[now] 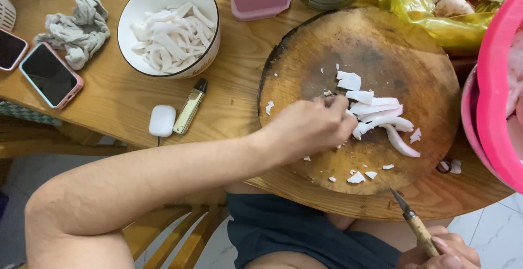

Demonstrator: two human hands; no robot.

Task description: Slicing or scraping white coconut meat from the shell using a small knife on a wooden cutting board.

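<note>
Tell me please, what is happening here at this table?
A person sits at a wooden table with a round cutting board. The left hand reaches onto the board and gathers white strips that lie cut there. The right hand holds a knife low, off the board. A white bowl beside the board already holds more strips.

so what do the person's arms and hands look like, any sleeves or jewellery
Both are bare. The left arm shows no sleeve from above the elbow down to the wrist, and the left hand has no glove, ring or watch in view. The right hand is only partly in frame, also ungloved, with short plain nails.
</note>
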